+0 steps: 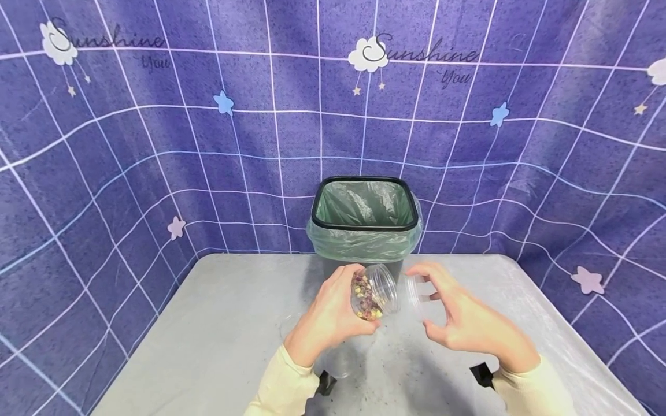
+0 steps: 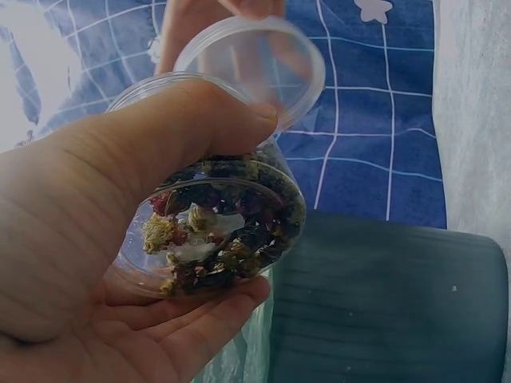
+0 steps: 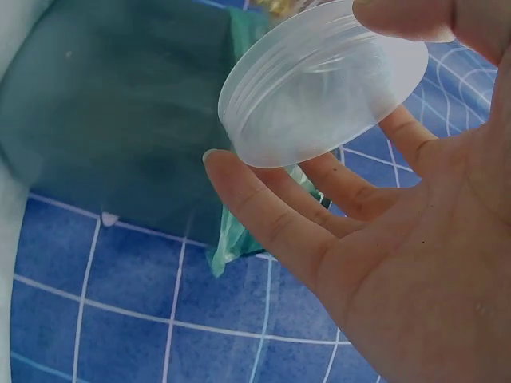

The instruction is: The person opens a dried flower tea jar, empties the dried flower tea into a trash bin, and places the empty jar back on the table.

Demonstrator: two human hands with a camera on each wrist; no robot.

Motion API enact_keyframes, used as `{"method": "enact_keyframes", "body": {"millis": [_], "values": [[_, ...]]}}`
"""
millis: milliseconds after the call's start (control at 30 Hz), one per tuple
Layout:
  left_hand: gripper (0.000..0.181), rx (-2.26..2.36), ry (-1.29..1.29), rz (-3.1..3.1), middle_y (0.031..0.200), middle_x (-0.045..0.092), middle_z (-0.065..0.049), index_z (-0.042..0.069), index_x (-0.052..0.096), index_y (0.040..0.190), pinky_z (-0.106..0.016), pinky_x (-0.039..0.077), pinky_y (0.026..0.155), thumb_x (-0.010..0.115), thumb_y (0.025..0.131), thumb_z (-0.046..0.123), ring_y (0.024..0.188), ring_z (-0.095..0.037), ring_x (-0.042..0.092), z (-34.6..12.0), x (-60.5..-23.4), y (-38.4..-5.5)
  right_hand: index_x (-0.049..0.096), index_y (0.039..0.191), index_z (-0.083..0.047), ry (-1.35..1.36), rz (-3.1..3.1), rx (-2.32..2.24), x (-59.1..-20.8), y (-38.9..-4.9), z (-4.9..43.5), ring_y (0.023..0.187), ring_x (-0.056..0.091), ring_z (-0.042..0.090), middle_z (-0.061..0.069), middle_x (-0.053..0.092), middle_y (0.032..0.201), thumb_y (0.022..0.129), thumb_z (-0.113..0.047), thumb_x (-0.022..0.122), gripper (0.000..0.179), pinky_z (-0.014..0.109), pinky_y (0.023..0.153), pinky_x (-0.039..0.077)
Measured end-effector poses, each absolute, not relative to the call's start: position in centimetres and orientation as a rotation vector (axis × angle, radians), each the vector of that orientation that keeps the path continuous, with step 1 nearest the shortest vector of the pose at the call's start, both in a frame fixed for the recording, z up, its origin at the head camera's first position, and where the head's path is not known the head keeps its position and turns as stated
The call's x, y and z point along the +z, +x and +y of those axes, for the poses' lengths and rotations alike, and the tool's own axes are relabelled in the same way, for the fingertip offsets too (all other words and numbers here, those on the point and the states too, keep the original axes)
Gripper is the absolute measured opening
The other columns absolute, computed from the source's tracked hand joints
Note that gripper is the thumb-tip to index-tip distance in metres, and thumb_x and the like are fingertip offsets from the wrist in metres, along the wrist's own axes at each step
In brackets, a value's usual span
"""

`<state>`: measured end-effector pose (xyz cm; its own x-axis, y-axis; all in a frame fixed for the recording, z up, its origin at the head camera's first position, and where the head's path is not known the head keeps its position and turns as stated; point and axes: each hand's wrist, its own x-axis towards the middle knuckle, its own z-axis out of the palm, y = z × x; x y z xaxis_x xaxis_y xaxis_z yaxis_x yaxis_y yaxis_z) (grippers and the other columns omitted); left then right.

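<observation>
My left hand (image 1: 328, 306) grips a clear plastic jar (image 1: 385, 287), tipped on its side with the mouth facing right. Inside are dried flowers (image 1: 367, 300) in yellow and dark red, also visible through the jar in the left wrist view. A clear round screw lid (image 1: 413, 296) is pinched at its rim by the thumb and fingers of my right hand (image 1: 463, 318). The lid is off the jar, a short gap from its mouth. Threads show inside the lid (image 3: 319, 88) in the right wrist view.
Behind the hands stands a dark bin (image 1: 333, 270) with a green plastic liner (image 1: 364, 245) folded over its rim. A faint clear round object (image 1: 340, 364) lies on the grey tabletop (image 1: 234, 323) below the left hand. Small crumbs dot the surface; a purple gridded curtain (image 1: 250, 190) surrounds it.
</observation>
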<state>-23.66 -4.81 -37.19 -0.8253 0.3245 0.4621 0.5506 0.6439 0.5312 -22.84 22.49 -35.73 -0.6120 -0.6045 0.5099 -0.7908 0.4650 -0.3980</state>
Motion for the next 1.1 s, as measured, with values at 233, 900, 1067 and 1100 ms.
{"method": "enact_keyframes", "body": {"millis": [233, 900, 1067, 1100], "values": [[0.093, -1.019, -0.675, -2.532, 0.127, 0.062, -0.004, 0.012, 0.053, 0.138, -0.040, 0.052, 0.100, 0.098, 0.058, 0.030, 0.117, -0.023, 0.061, -5.3, -36.6, -23.8, 0.045, 0.145, -0.013, 1.112, -2.491, 0.739, -36.4, -22.6, 23.7, 0.114, 0.055, 0.012, -0.001, 0.048, 0.142, 0.067, -0.002, 0.077, 0.085, 0.029, 0.084, 0.056], [0.092, -1.045, -0.662, -2.513, 0.128, 0.062, -0.006, 0.011, 0.054, 0.137, -0.041, 0.052, 0.100, 0.096, 0.057, 0.027, 0.117, -0.024, 0.061, -5.7, -36.0, -23.7, 0.057, 0.141, -0.015, 0.970, -2.588, 0.427, -42.6, -21.3, 25.1, 0.105, 0.057, 0.015, -0.002, 0.057, 0.118, 0.060, -0.012, 0.080, 0.084, 0.041, 0.086, 0.053], [0.091, -1.043, -0.676, -2.506, 0.127, 0.062, -0.006, 0.010, 0.054, 0.136, -0.041, 0.052, 0.100, 0.097, 0.057, 0.027, 0.116, -0.024, 0.061, -5.8, -36.1, -23.7, 0.058, 0.139, -0.017, 0.909, -2.716, 0.389, -44.1, -20.7, 24.9, 0.099, 0.055, 0.021, 0.001, 0.057, 0.113, 0.061, -0.016, 0.082, 0.081, 0.045, 0.082, 0.052], [0.091, -1.043, -0.677, -2.506, 0.126, 0.062, -0.006, 0.010, 0.054, 0.136, -0.041, 0.052, 0.100, 0.097, 0.057, 0.027, 0.116, -0.024, 0.061, -5.8, -36.1, -23.7, 0.058, 0.139, -0.017, 0.899, -2.751, 0.389, -44.4, -20.5, 24.9, 0.099, 0.055, 0.023, 0.002, 0.056, 0.113, 0.062, -0.017, 0.083, 0.081, 0.046, 0.081, 0.052]]}}
